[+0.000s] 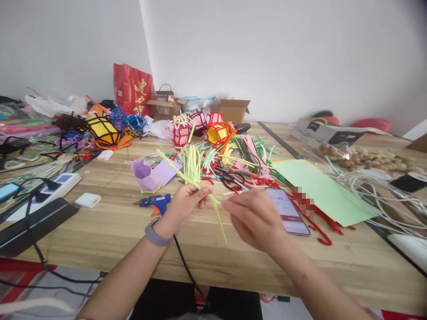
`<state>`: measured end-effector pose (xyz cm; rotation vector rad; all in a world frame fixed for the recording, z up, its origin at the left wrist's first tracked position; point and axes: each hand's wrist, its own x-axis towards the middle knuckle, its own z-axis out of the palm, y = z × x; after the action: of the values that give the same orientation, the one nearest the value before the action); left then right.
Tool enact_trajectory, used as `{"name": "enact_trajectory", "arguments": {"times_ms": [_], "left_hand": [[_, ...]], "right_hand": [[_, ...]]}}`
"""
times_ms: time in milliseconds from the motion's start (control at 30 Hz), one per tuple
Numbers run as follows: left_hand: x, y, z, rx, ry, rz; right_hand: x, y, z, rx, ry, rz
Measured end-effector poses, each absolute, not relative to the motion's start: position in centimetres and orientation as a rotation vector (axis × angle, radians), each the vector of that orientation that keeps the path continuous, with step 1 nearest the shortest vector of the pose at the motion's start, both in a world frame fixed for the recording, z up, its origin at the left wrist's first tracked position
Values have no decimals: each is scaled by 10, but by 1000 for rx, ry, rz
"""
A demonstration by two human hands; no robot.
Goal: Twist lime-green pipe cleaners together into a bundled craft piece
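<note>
Yellow-green pipe cleaners (178,170) are pinched between the thumb and fingers of my left hand (191,200), which wears a watch band at the wrist. One end slants up to the left; past my fingers they fork, and one leg hangs down to the right. My right hand (255,218) is closed in a pinch by the short leg of the fork, slightly blurred; I cannot tell what its fingertips hold. Just behind lies a bundle of yellow-green pipe cleaners (192,160). A blue glue gun (160,202) rests left of my left hand, near a purple foam cup shape (146,174).
Scissors (231,178) and pliers lie among coloured pipe cleaners. A lit phone (288,213) and a green sheet (320,186) are at right. Small lanterns (216,133) stand farther back. A power strip (56,189) with cables sits at left, and a black cord crosses the table's front edge.
</note>
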<state>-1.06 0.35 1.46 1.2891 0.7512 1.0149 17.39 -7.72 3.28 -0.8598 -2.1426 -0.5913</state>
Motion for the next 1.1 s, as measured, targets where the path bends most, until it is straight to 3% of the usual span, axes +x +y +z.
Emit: {"name": "enact_trajectory", "arguments": {"times_ms": [200,367,633,733,967,1033,1100], "left_hand": [[-8,4,13,1141,773,1064],[-5,3,12,1129,704,1037],[-6,0,9,1271,759,987],[-7,-2,10,1324,759,1047],[-13,-3,14,1599,643,1139],[-13,-2,12,1590,621,1140],[-12,-1,11,1515,665,1127]], "right_hand": [[166,-51,6,-1002,-2127,-766],[166,-44,12,-1001,-2138,-877],[163,-40,7,-964,-2125,-729],[156,-41,3,-1010,-1962,-274],[137,-51,15,-976,-986,1508],[138,-52,17,-935,-766,1818],[141,-50,15,-948,-760,1871]]}}
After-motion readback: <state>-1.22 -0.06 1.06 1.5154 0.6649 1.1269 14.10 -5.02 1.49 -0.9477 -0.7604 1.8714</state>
